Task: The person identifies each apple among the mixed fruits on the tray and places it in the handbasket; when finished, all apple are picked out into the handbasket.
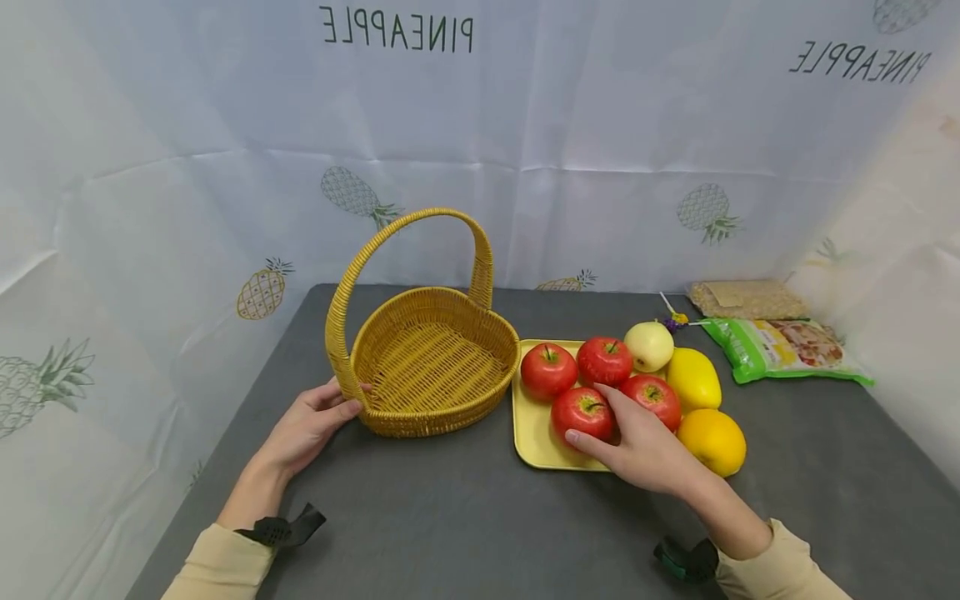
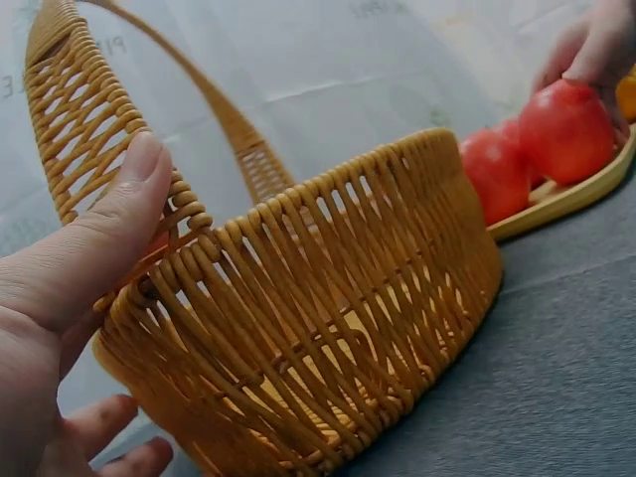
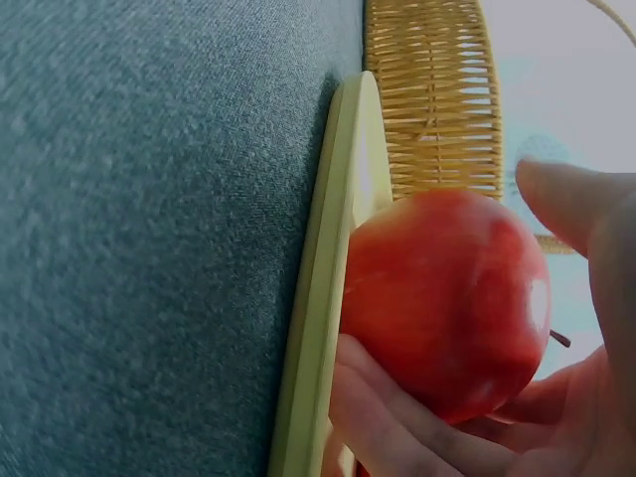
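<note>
A heart-shaped wicker basket (image 1: 438,425) with a tall arched handle (image 1: 341,325) stands on the left of the table. My left hand (image 1: 311,425) grips it where handle and rim meet; in the left wrist view the thumb (image 2: 139,189) lies over the wicker. My right hand (image 1: 648,442) is around the front red apple (image 1: 581,412) on a yellow tray (image 1: 536,442). In the right wrist view its fingers (image 3: 397,417) curl under the apple (image 3: 447,298), with the thumb on the other side. More red apples (image 1: 549,371) lie behind and beside it.
A pale round fruit (image 1: 649,346), a yellow mango-like fruit (image 1: 693,377) and an orange-yellow fruit (image 1: 712,442) are at the tray's right side. Farther back right lie a green-edged food packet (image 1: 787,348) and a brown bag (image 1: 746,298). A pineapple-print cloth (image 1: 585,125) hangs behind the table.
</note>
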`<state>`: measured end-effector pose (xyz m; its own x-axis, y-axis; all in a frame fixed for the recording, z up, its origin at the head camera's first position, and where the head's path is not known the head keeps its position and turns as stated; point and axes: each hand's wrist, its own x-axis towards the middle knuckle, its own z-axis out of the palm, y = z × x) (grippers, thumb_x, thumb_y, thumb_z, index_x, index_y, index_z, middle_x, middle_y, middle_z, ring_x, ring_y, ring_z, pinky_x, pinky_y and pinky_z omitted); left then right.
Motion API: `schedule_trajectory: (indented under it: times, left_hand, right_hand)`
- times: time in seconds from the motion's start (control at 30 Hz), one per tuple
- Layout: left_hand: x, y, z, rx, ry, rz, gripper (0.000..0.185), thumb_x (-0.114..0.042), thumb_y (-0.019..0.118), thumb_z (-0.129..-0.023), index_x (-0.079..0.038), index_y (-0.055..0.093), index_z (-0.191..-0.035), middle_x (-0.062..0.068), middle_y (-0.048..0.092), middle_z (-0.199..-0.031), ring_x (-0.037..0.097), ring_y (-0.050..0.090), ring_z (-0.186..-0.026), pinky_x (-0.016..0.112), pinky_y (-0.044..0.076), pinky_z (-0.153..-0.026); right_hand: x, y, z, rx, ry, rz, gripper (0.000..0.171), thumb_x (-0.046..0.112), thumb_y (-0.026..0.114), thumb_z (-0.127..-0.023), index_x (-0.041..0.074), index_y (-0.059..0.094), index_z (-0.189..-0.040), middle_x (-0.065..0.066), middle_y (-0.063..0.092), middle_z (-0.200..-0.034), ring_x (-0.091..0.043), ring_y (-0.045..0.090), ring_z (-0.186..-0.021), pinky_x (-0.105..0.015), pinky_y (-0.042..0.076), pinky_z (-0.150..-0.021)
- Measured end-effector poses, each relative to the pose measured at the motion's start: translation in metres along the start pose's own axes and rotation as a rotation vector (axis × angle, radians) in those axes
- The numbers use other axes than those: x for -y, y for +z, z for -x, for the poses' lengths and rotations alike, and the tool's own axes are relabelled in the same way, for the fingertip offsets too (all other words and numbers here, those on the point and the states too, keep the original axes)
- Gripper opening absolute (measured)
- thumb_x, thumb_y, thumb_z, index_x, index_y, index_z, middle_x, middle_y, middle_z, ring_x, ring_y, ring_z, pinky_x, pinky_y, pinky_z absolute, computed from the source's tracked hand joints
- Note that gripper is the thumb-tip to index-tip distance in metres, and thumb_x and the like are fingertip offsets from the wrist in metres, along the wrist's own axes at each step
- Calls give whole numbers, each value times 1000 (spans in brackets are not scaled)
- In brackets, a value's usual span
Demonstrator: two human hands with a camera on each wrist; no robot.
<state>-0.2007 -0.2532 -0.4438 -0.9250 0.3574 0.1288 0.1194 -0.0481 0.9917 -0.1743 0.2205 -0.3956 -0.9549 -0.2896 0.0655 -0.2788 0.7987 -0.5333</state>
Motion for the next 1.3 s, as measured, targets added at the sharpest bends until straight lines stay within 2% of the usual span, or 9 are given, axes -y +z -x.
schedule_trajectory:
  times: [0.23, 0.4, 0.57, 0.8, 1.07, 1.3]
  left_hand:
    - [-3, 6, 5, 1, 29, -52, 38, -9, 58, -106, 17, 55, -134, 20, 29, -163, 34, 16, -153, 19, 40, -105]
    - [-4, 6, 6, 1, 26, -73, 41, -10, 58, -106, 16, 53, -138, 24, 17, -167, 38, 4, -154, 17, 39, -105]
    - [-5, 7, 6, -2, 20, -93, 44, -9, 60, -105, 16, 51, -139, 21, 16, -167, 39, 3, -154, 16, 39, -104]
    - [-7, 10, 8, -58, 8, -160, 41, -8, 65, -102, 16, 58, -134, 20, 24, -166, 38, 7, -155, 16, 42, -101]
    - [-10, 14, 11, -97, 1, -191, 38, -10, 69, -100, 11, 64, -130, 15, 25, -166, 33, 8, -155, 15, 42, -101]
    - [-7, 19, 10, -112, 44, -204, 25, -8, 70, -98, 4, 72, -120, 7, 21, -169, 28, 6, -156, 15, 35, -105]
  right_hand:
    - [1, -1, 0, 74, -21, -72, 97, 60, 78, -85, 6, 39, -156, -7, 55, -143, -25, 56, -123, -52, 51, -99]
    - [4, 0, -2, 74, -40, -75, 97, 59, 79, -84, 5, 42, -155, -8, 55, -144, -25, 56, -122, -51, 51, -98]
    - [7, 1, -3, 43, -28, -55, 91, 62, 81, -81, 7, 52, -146, -8, 59, -137, -25, 59, -116, -49, 53, -93]
    - [10, 4, -6, 71, 18, -142, 81, 55, 86, -78, 10, 55, -138, -5, 63, -126, -21, 66, -103, -36, 58, -80]
    - [13, 7, -11, 79, 74, -199, 82, 55, 85, -80, 13, 52, -142, -6, 64, -128, -28, 64, -113, -43, 57, -87]
    - [21, -1, -16, 91, 82, -319, 76, 49, 84, -84, 14, 52, -143, -7, 62, -132, -29, 61, -117, -41, 56, -86]
